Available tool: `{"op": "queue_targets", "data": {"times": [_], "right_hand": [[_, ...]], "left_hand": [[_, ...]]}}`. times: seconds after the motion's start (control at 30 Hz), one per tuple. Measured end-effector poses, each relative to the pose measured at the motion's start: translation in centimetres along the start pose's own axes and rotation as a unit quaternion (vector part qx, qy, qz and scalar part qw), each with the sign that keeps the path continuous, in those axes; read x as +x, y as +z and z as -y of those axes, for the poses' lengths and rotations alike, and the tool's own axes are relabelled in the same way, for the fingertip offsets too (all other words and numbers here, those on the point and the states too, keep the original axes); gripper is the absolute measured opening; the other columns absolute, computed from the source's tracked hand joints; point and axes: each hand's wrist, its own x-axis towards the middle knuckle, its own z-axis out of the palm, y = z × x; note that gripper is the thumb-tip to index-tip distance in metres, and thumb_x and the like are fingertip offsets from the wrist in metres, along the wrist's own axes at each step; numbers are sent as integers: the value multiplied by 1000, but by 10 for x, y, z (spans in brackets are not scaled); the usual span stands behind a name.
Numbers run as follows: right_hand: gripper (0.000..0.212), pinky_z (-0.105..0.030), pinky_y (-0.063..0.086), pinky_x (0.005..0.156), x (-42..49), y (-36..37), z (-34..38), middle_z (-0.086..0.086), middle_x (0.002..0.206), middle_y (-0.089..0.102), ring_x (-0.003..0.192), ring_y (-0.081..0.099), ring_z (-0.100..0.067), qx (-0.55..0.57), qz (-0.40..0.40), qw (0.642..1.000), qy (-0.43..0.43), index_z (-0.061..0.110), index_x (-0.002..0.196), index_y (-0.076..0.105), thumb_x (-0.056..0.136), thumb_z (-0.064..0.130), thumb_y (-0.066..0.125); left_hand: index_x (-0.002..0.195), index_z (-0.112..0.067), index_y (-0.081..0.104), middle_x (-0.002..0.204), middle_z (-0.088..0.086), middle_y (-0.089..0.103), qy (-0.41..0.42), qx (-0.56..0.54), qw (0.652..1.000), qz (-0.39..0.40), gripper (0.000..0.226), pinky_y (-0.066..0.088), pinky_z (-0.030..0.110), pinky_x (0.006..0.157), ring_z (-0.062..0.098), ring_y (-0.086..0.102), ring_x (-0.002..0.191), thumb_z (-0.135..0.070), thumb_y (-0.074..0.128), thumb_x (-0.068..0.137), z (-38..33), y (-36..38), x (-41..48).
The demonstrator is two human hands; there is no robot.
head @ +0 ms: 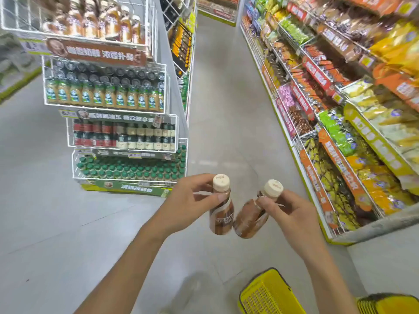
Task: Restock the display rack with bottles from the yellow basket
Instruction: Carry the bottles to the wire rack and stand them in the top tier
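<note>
- My left hand [189, 199] was closed around the neck of a brown coffee bottle [221, 214], thumb across the front just under the cream cap; bottle was upright, label readable.
- My right hand [286, 215] gripped the neck of a second brown bottle [250, 219], fingers pinched just below its cream cap; this one was tilted, cap leaning right, base swung left.
- The two bottles' lower bodies were touching or very nearly touching; couldn't tell which.
- Both were held in the air over the grey floor [45, 223], in the aisle, well apart from the rack.
- Yellow basket [269, 293] sat on the floor at the bottom edge of view, below my right forearm; contents weren't visible from this angle.
- Display rack [118, 123] stood ahead on the left: white wire tiers stepping down.
- Top tier held brown bottles with cream caps [108, 21], same look as mine.
- Next tier down had black-capped bottles with green labels, then a tier of red and dark cans, then a bottom tier of green-capped bottles [131, 171].
- Snack shelves [340, 98] ran along the right side of the aisle, packed with bags; details were blurred.
</note>
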Motion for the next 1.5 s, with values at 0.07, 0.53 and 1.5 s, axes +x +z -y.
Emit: {"op": "queue_targets", "data": {"times": [0.07,0.53,1.5], "right_hand": [[17,-8,52,72,27,39,30,14,90,81,82,74,7,16,10,999,-33,35,95,81,88,21,84],[30,-20,56,66,241,285,179,12,78,79,72,74,-4,43,82,980,-177,32,84,80,70,58,83],[80,-45,63,72,619,661,401,1,65,77,66,76,-18,-57,10,983,-174,16,74,76,58,94,64]], "left_hand": [[110,-29,77,106,-5,77,2,-3,1000,-27,22,59,26,86,14,73,105,-22,77,89,-9,-51,6],[100,-42,75,102,-7,79,29,88,974,-205,21,58,20,81,7,75,95,-26,71,88,-27,-321,82],[108,-20,74,95,-4,83,60,28,970,-233,21,56,14,67,8,78,87,-5,63,101,-5,-798,401]]}}
